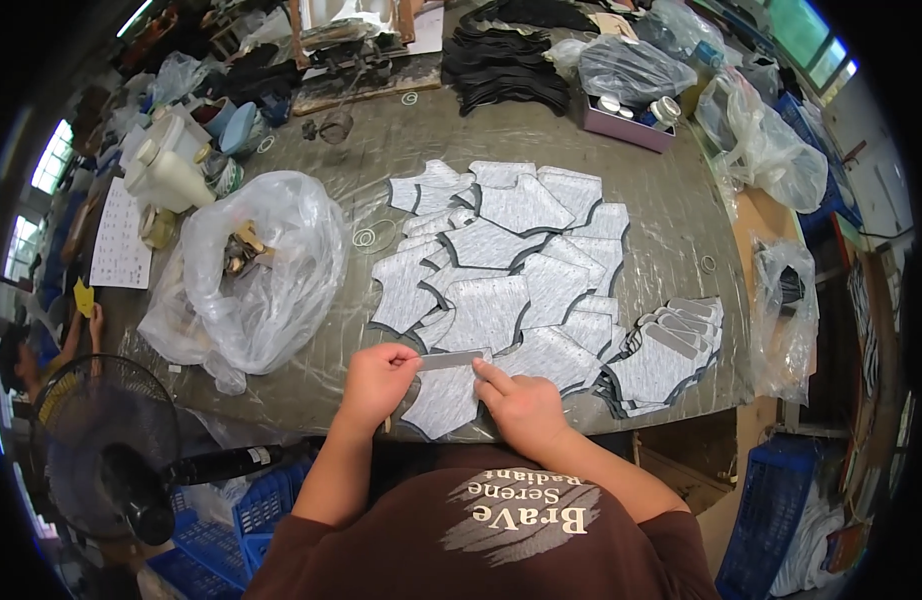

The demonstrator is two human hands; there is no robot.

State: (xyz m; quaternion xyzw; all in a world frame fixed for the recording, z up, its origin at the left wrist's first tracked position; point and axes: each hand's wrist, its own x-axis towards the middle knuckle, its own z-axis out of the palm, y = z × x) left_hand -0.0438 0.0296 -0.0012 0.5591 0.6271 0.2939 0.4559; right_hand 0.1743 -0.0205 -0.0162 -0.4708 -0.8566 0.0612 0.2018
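Note:
A narrow dark grey strip [449, 361] lies across the upper edge of a light grey cut fabric piece [444, 402] at the near table edge. My left hand [377, 386] pinches the strip's left end between thumb and fingers. At the strip's right end, my right hand [522, 404] is closed, its fingertips on the strip; what its curled fingers cover is hidden. Just beyond both hands spreads a loose heap of similar grey pieces [491, 305] with dark edges. Right of my right hand sits an overlapping stack of pieces [665, 360] bearing dark grey strips along their tops.
A clear plastic bag [271, 285] bulges on the left, near white bottles [171, 178]. Black pieces [503, 65] and a purple box [629, 126] with jars stand far back. A fan [106, 450] and blue crates [216, 540] flank me; another person holds a yellow piece [84, 298].

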